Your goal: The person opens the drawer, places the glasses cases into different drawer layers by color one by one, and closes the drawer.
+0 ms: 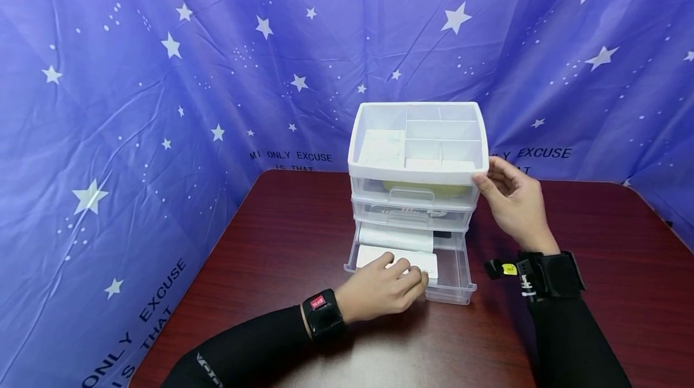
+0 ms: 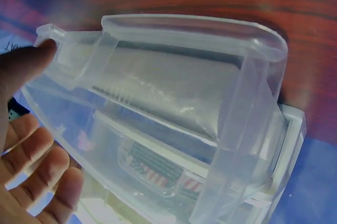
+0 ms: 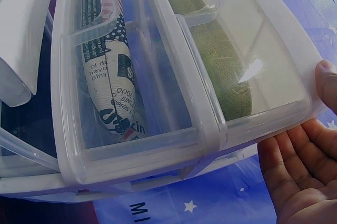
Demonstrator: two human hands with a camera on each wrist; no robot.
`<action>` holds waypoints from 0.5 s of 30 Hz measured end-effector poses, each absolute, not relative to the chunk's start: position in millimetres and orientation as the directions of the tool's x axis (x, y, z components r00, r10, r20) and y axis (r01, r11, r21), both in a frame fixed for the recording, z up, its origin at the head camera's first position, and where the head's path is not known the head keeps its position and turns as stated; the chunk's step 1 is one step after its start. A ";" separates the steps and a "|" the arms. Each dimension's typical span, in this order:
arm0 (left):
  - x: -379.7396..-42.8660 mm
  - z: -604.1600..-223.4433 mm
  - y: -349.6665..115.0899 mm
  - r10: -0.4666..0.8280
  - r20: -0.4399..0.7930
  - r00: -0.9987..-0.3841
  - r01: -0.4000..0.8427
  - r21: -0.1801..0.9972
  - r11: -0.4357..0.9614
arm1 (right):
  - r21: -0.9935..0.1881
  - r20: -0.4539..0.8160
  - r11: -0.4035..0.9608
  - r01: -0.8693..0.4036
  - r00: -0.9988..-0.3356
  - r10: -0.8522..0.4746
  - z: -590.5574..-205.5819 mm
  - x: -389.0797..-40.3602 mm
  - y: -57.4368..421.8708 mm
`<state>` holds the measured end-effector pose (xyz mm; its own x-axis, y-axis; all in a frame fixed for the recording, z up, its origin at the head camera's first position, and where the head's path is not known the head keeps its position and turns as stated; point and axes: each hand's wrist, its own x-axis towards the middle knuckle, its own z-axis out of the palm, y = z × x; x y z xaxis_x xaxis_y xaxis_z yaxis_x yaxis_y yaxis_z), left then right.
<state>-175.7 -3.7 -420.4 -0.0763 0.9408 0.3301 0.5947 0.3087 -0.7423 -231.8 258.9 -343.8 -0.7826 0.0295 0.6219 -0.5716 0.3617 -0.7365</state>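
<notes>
A white and clear plastic drawer organizer (image 1: 417,175) stands on the table, its bottom drawer (image 1: 455,273) pulled out. In that drawer lie a white box (image 1: 398,258), a pale flat pack (image 1: 396,237) behind it and something dark. My left hand (image 1: 382,291) is over the drawer's front, fingers loosely bent above the box. Its thumb (image 2: 37,60) touches the drawer's front at the handle in the left wrist view; the other fingers stay apart from the thumb. My right hand (image 1: 515,201) grips the organizer's upper right corner, thumb at the front and fingers along the side.
The closed middle drawer holds a pouch (image 3: 113,87) with flag and newspaper print. Something green (image 3: 218,58) shows inside the closed top drawer. A divided tray (image 1: 444,129) forms the organizer's top. Behind the dark red table (image 1: 260,243) hangs a blue star-patterned curtain (image 1: 325,44).
</notes>
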 end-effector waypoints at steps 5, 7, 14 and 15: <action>-169.5 -412.7 -4.8 0.933 0.357 -0.041 0.565 -0.762 0.316 | -0.736 0.621 0.366 -0.570 -0.783 0.030 -343.1 -231.8 258.2; -168.8 -414.5 -4.6 0.932 0.359 -0.042 0.574 -0.755 0.317 | -0.736 0.621 0.365 -0.570 -0.783 0.030 -343.1 -232.1 258.1; -169.1 -423.8 -1.6 0.929 0.370 -0.021 0.602 -0.737 0.307 | -0.741 0.622 0.351 -0.573 -0.783 0.034 -344.7 -233.3 258.9; -168.4 -423.0 -1.5 0.929 0.370 -0.014 0.600 -0.740 0.303 | -0.741 0.622 0.349 -0.574 -0.782 0.034 -345.0 -233.4 259.1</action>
<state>-168.4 -1.5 -423.0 -0.0138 0.9290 0.3698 0.6005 0.3035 -0.7398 -233.4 259.1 -345.0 -0.7822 0.0343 0.6221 -0.5738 0.3493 -0.7408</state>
